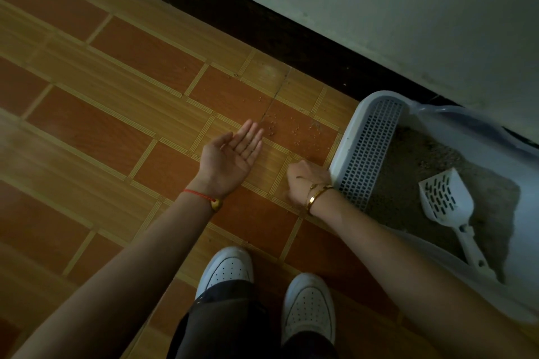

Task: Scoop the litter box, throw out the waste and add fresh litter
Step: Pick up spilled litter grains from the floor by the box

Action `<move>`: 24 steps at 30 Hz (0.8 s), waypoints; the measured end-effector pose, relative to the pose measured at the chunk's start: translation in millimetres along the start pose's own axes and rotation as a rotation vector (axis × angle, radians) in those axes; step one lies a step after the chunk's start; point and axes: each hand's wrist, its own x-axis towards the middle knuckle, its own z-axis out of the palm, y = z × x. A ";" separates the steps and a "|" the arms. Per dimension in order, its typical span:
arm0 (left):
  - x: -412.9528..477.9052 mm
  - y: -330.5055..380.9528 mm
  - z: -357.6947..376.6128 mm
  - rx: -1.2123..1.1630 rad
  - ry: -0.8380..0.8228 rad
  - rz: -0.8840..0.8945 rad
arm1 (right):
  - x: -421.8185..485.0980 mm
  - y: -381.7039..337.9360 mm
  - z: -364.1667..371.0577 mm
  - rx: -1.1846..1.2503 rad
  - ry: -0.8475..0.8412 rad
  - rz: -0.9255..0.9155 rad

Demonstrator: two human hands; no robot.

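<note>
Tiled floor (131, 46), litter box (348, 137) half out-of-frame

The right hand (306, 181) is blurred, its fingers curled under out of sight; whether they pinch anything cannot be told. The litter box (347, 140) runs off the right edge. Specks (248, 144) on the left hand (230, 154) are too small to name.

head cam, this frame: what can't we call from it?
- right hand: head view. The fingers are tucked under the back of the hand and motion-blurred, so whether it pinches anything cannot be told.
- left hand: the dark specks on the palm are too small to identify.
- litter box: its right side is cut off by the frame edge.
- litter around the scoop: too dim to tell clumps.
</note>
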 end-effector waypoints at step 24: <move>2.2 -0.9 -5.0 0.020 0.001 -0.017 | -0.7 6.1 -7.8 -0.242 -0.117 -0.093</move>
